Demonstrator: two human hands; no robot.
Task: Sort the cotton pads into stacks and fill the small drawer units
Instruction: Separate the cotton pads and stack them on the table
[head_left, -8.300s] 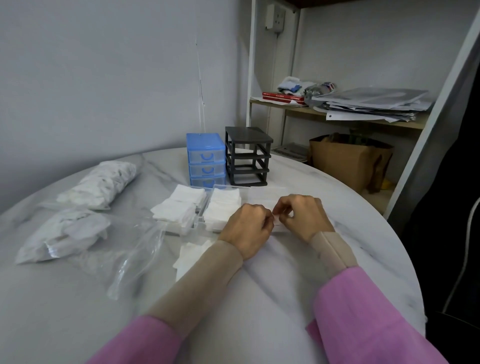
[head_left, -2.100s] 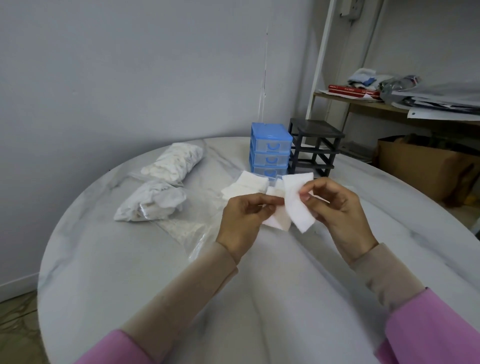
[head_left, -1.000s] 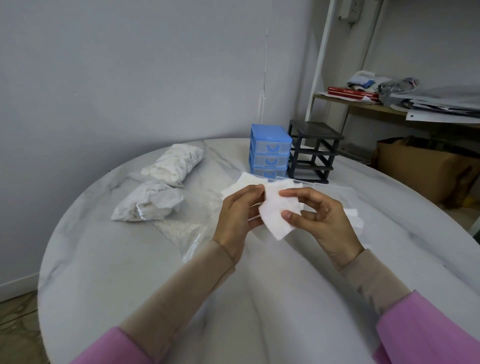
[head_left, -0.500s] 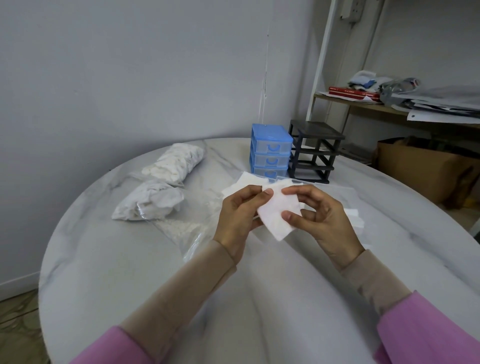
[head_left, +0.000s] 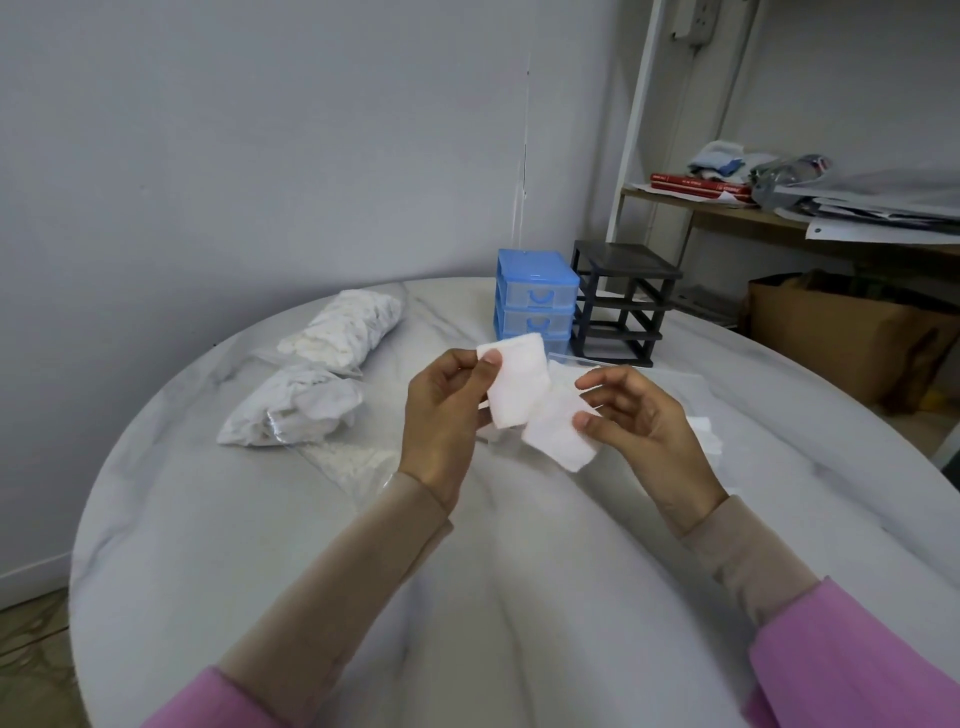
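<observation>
Cotton pads (head_left: 519, 382) pinched separately in my left hand (head_left: 441, 415) and right hand (head_left: 644, 421); I judge the black frame (head_left: 621, 301) unfilled, sorting ongoing.

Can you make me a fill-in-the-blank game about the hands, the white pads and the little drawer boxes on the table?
1. The left hand pinches a white square cotton pad; the right hand holds ____ pad.
2. The drawer unit with see-through drawers is coloured ____.
3. The black frame beside it has ____ drawers in it.
4. The bags of round pads lie on the ____ side of the table.

Missing words: another; blue; no; left
</observation>
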